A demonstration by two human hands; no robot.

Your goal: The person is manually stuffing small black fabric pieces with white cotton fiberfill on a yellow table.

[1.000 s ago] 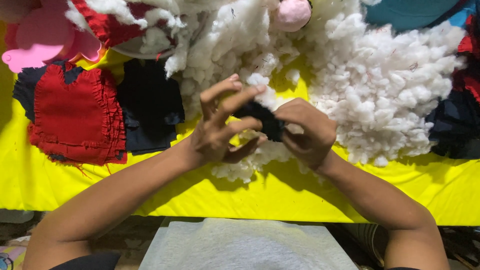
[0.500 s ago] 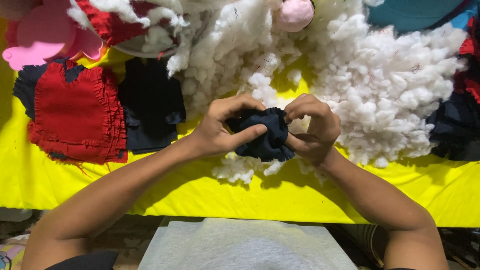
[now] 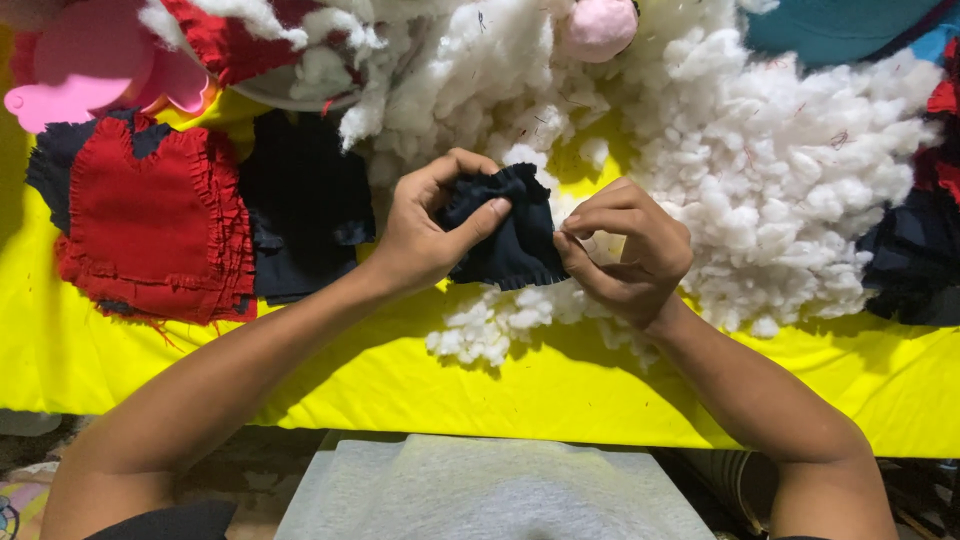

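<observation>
My left hand [image 3: 430, 225] grips a small dark navy fabric piece [image 3: 505, 235] at its upper left edge, thumb pressed on its front. My right hand [image 3: 625, 255] pinches the same piece at its lower right edge, fingers curled. The piece is held just above a yellow cloth surface [image 3: 520, 385], over a small clump of white stuffing [image 3: 490, 325]. A large heap of white fluffy stuffing [image 3: 760, 170] lies right behind and to the right of both hands.
A red ruffled fabric piece [image 3: 150, 225] lies on dark cloth [image 3: 305, 215] at the left. Pink soft shapes [image 3: 85, 70] sit at the top left, a pink ball [image 3: 598, 25] at the top. Dark and red fabrics [image 3: 915, 255] lie at the right edge. A grey cloth [image 3: 490, 490] covers my lap.
Both hands have closed on the dark piece and moved slightly up. My left hand's fingers, spread a second ago, now curl around the piece's upper edge.
</observation>
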